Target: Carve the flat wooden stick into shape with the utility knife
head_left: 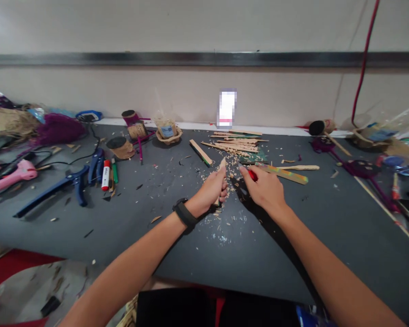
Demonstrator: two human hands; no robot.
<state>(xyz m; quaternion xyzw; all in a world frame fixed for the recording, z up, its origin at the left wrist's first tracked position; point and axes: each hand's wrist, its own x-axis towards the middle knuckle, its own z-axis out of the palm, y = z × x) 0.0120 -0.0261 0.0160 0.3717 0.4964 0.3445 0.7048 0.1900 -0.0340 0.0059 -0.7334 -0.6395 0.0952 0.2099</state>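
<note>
Right now the left hand (213,185) is closed round a wooden stick (222,164), its pale tip poking out above the fist toward 12 o'clock, the wall side. At its 3 o'clock, the right hand (266,185) is curled, fingers bent round a small red tool (253,174); most of that tool is hidden, so its kind is unclear. The two hands are apart, above the grey table (204,254).

Wood shavings (232,175) lie scattered between and around them. From the left hand, a pile of sticks (240,144) sits at 1 o'clock, and a wood strip (200,153) at 11. A cup (166,128) stands in a holder (169,138) between 10 and 11. At 9 are a red-and-white marker (105,175) and, farther out, a blue tool (52,193). A multicoloured strip (288,174) lies at the right hand's 2 o'clock.
</note>
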